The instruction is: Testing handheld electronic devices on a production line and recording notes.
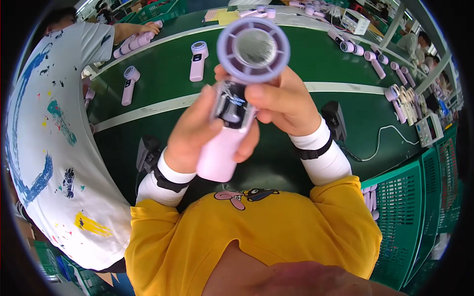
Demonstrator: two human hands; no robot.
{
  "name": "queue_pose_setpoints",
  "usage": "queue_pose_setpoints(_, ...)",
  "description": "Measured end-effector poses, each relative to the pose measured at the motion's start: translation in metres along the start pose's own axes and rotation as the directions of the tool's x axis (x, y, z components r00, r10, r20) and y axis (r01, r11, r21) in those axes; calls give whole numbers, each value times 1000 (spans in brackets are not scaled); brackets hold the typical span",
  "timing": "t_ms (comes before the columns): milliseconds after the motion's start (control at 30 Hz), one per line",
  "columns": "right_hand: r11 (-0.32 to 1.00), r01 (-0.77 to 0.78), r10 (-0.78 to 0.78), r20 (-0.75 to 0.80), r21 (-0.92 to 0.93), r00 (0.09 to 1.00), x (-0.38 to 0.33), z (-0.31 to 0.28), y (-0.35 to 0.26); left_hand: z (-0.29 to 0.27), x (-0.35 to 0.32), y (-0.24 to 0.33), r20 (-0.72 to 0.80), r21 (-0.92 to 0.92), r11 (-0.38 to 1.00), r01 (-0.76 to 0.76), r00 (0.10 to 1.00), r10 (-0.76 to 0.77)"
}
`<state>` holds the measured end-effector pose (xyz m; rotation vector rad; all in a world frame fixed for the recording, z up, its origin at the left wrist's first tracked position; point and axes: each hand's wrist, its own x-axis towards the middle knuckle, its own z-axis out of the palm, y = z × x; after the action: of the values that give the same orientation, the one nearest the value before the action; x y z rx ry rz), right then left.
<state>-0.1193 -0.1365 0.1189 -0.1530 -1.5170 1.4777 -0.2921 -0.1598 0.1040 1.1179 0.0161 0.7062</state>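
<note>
Close before me I hold up a pink and lilac handheld fan (217,153) with a round ringed head and a dark glossy screen panel on its body. My left hand (197,126) wraps round the body, its thumb beside the screen. My right hand (281,101) grips the neck just below the head, thumb on the upper edge of the panel. The fan leans slightly, head up and to the right. Some of the fingers are hidden behind it. A black strapped device sits at each of my wrists, over white cuffs.
Two similar fans, one left (128,86) and one nearer the middle (197,66), lie on the green table (316,59). More fans line the right side. At right stand a small white meter (428,129) with a cable and a green crate (400,222). A co-worker (64,123) reaches over at left.
</note>
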Motion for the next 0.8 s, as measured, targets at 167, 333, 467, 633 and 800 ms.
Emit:
queue_pose_setpoints(167,979,-71,19,-262,-193,965,2,-14,0,9,-8,34,-164,56,938,-342,924,347)
queue_pose_setpoints(333,983,7,-51,-237,-185,970,-1,-30,-13,25,-35,58,-52,405,670,-622,716,696)
queue_pose_setpoints(467,967,38,-93,-208,-254,974,-4,-29,-20,51,-69,66,96,779,161,-606,369,924)
queue_pose_setpoints(633,989,-1,-46,-323,-145,945,-2,-17,-35,62,-93,60,453,570,-175,-803,129,882)
queue_pose_setpoints(800,993,15,-58,-365,-121,929,-12,-19,-45,72,-65,32,280,806,-78,-587,262,923)
